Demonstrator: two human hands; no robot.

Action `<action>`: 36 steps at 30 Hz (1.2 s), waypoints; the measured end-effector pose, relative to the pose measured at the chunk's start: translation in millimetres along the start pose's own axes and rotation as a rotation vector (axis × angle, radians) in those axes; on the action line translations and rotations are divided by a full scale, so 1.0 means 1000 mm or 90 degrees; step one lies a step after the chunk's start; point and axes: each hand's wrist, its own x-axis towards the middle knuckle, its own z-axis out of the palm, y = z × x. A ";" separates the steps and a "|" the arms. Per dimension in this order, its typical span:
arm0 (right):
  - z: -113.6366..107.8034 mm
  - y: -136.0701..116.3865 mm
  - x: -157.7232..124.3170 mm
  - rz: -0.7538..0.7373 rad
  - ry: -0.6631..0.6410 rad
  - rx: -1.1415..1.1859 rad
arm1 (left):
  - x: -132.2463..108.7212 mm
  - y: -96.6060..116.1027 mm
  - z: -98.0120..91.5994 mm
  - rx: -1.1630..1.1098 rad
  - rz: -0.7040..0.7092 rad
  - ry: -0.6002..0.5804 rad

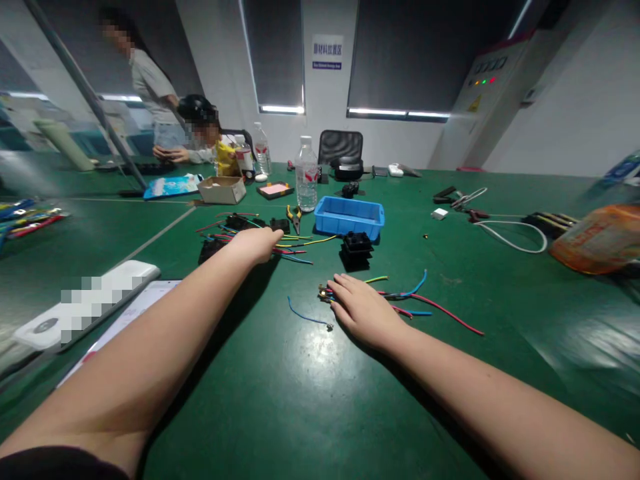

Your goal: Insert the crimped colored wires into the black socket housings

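My left hand (257, 245) reaches over a pile of coloured wires (295, 253) and black plastic parts (213, 250). Its thumb side shows, but the other fingers are hidden, so I cannot see whether it grips anything. My right hand (364, 310) lies palm down over a second bundle of red, blue and yellow-green wires (445, 308), fingers stretched out and slightly apart. Small metal terminals (324, 293) show at its fingertips. In front of that hand, a loose blue wire (306, 316) with a metal end lies on the green table (280, 400).
Beyond the hands are a blue bin (349, 227), black stacked housings (357, 250), yellow-handled pliers (295, 217) and a water bottle (307, 175). A white power strip (90, 303) and paper (125, 320) lie left; an orange package (600, 239) sits right. Two people are at the far left.
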 end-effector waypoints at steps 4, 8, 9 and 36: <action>0.000 -0.001 0.000 0.000 0.004 0.003 | 0.009 -0.022 0.006 0.033 -0.032 0.061; 0.000 -0.001 0.001 0.002 0.004 0.012 | 0.015 -0.033 0.015 0.067 -0.025 0.084; 0.001 -0.001 0.001 0.002 0.005 0.017 | 0.016 -0.033 0.017 0.077 -0.018 0.087; -0.011 -0.008 -0.002 -0.362 0.170 0.005 | -0.019 0.024 -0.036 0.175 0.199 0.466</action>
